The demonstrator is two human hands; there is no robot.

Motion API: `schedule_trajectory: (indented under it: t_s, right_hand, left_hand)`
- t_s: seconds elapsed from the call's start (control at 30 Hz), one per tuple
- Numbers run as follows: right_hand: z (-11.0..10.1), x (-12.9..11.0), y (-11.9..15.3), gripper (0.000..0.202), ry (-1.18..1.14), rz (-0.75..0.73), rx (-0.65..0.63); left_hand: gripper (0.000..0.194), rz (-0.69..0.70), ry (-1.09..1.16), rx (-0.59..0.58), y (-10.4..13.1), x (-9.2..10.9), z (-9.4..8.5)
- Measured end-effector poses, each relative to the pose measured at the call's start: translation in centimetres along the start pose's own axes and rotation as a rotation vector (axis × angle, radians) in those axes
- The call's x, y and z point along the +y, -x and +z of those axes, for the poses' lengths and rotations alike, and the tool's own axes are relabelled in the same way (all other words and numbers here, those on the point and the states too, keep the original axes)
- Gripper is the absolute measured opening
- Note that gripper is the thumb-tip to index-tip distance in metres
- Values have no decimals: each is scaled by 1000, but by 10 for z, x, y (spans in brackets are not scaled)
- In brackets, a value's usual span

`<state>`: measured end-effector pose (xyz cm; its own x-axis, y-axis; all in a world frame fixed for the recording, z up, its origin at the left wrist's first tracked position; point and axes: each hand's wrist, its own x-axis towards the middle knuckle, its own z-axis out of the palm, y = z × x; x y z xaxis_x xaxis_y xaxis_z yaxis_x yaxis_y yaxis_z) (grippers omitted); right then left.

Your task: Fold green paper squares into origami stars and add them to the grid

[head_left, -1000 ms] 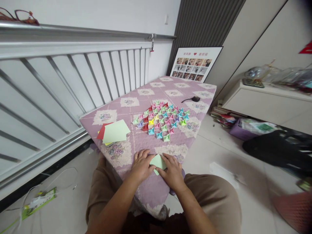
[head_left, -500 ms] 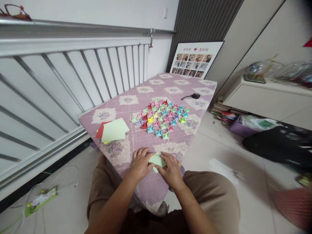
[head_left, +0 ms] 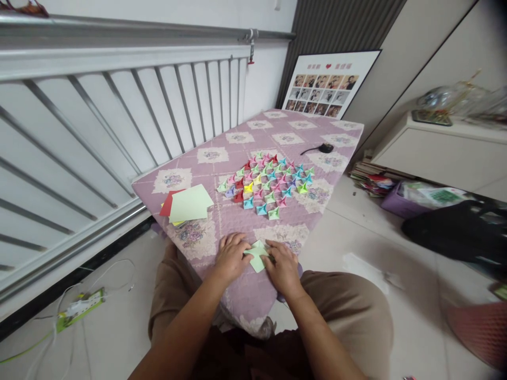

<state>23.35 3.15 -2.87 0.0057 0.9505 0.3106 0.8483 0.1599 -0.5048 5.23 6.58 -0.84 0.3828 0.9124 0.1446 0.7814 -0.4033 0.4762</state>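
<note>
Two bare hands of ours meet at one folded, pale green piece of paper (head_left: pixel 258 259) near the close end of the cloth-covered, mauve floral desk (head_left: pixel 251 298). Our left hand (head_left: pixel 233 257), fingers bent, grips its left corner between thumb and forefinger; our right hand (head_left: pixel 282 264), similarly curled, grips its right side. Beyond, we see small multicoloured folded-paper shapes (head_left: pixel 266 186) in rows, with loose red, yellow and pale green sheets (head_left: pixel 188 205) leftward.

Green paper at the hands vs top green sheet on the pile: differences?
The worked paper is folded; the top sheet lies flat. The worked paper looks smaller than the top sheet. The left hand and right hand touch the worked paper; neither touches the top sheet. Both are pale green.
</note>
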Motion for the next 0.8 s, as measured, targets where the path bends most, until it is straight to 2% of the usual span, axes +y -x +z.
schedule_trajectory:
  t_s: [0.17, 0.3, 0.4, 0.6, 0.8]
  right_hand:
    - [2, 8, 0, 8, -38, -35, 16]
    - [3, 13, 0, 9, -73, -116, 81]
    - [0, 11, 0, 10, -11, -190, 100]
    - [-15, 2, -1, 10, 245, -323, -10]
    - [-19, 7, 0, 9, 274, -410, -74]
  left_hand:
    - [2, -18, -7, 58, 1, 0, 1]
    - [4, -10, -49, 81, 2, 0, 2]
    - [9, 8, -87, 79, 3, 0, 3]
    - [13, 44, -135, 17, 3, -1, 5]
    - [18, 98, -209, -31, 4, -2, 1]
